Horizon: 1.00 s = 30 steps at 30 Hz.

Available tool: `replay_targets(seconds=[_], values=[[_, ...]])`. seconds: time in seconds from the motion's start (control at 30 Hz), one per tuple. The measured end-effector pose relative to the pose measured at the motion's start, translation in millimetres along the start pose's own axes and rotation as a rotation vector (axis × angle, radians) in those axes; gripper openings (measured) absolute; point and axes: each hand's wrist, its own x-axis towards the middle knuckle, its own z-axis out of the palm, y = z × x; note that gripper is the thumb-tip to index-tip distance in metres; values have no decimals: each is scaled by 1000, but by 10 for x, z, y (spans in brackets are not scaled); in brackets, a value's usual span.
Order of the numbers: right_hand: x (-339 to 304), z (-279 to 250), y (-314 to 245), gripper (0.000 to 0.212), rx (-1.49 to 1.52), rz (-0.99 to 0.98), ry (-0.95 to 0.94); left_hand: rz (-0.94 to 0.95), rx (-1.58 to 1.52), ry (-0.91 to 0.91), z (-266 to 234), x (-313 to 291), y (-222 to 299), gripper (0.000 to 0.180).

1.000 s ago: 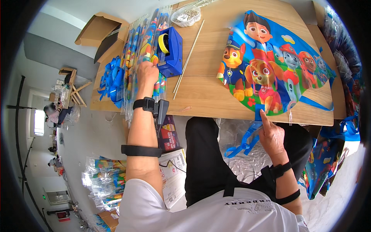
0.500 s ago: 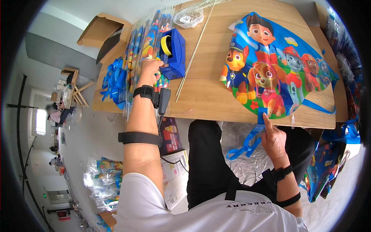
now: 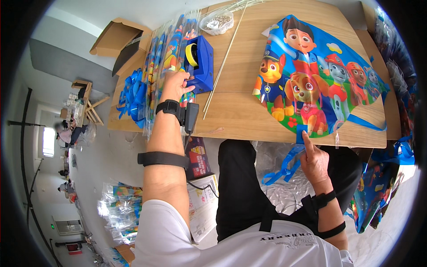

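A kite [image 3: 307, 58] printed with cartoon figures lies spread on the right half of the table. At its lower edge a blue ribbon [image 3: 292, 155] overlaps the print and hangs below the table edge in loops. My right hand [image 3: 316, 160] presses the ribbon's top end against the kite with a straight index finger, the other fingers curled. Left of the kite stands a blue tape dispenser [image 3: 204, 66] with a yellow-cored roll of tape [image 3: 191, 54]. My left hand [image 3: 174, 84] is at its near left side, fingers bent together; whatever they pinch is too small to make out.
Several plastic-sleeved printed rolls [image 3: 155, 58] and a heap of blue ribbon [image 3: 133, 95] lie at the table's left. Thin sticks [image 3: 224, 60] lie beyond the dispenser, near a clear tub [image 3: 216, 22] of small parts. Open cartons [image 3: 119, 38] stand behind. More printed kites [image 3: 371, 189] hang at the right.
My left hand has shifted slightly down at the dispenser, its fingers a little differently bent. The right hand keeps its place on the ribbon.
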Motion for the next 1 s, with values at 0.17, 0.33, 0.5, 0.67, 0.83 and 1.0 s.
replay_targets(seconds=[0.17, 0.33, 0.5, 0.67, 0.83, 1.0], values=[[-2, 7, -7, 70, 4, 10, -9, 50, -210, -51, -83, 10, -146, 6], [-7, 6, -9, 73, -10, 14, -1, 167, -384, -217, -168, -79, -341, 5], [-16, 35, 4, 74, -16, 8, 2, 250, -457, -237, -199, -84, -435, 8], [-27, 41, 5, 74, -11, 5, 16, 327, -467, -179, -178, -117, -493, 8], [-23, 29, 1, 74, 0, 6, 3, 139, -408, -56, -118, -157, -423, 14], [-28, 37, 9, 74, 4, 9, 9, -99, -459, -73, -109, -174, -399, 20]])
